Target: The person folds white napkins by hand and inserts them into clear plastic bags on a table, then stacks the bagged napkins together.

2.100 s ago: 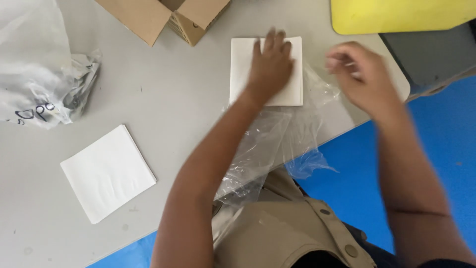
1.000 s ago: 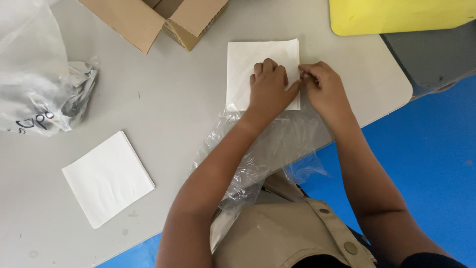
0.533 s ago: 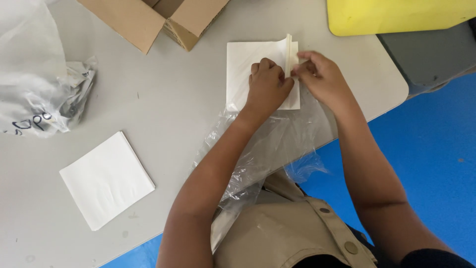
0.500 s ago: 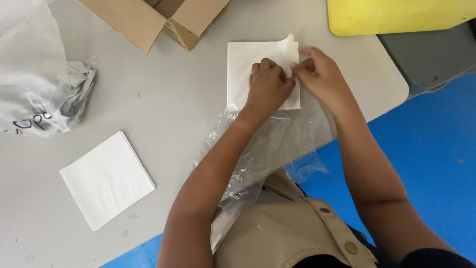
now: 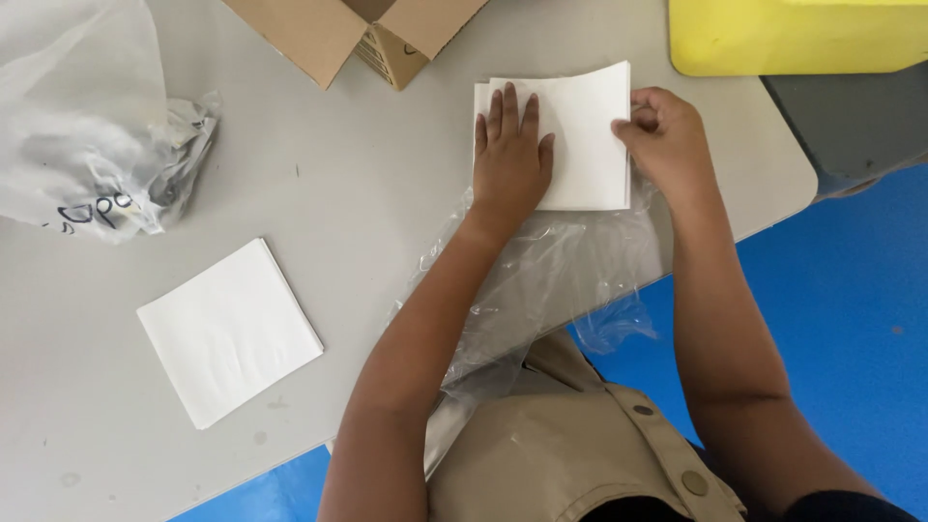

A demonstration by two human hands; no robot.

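The left hand (image 5: 510,159) lies flat, fingers spread, on a white napkin (image 5: 580,135) on the grey desk (image 5: 367,193). The right hand (image 5: 665,140) pinches the napkin's right edge, above a clear plastic bag (image 5: 541,280).

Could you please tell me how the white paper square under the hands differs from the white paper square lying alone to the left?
The white paper square under the hands lies square to the table edge, pressed flat by the left hand and gripped at its right edge by the right hand. The lone white paper square lies turned at an angle, untouched. The first partly overlaps a clear plastic wrapper; the second rests on the bare grey table. Both look alike in colour and shape.
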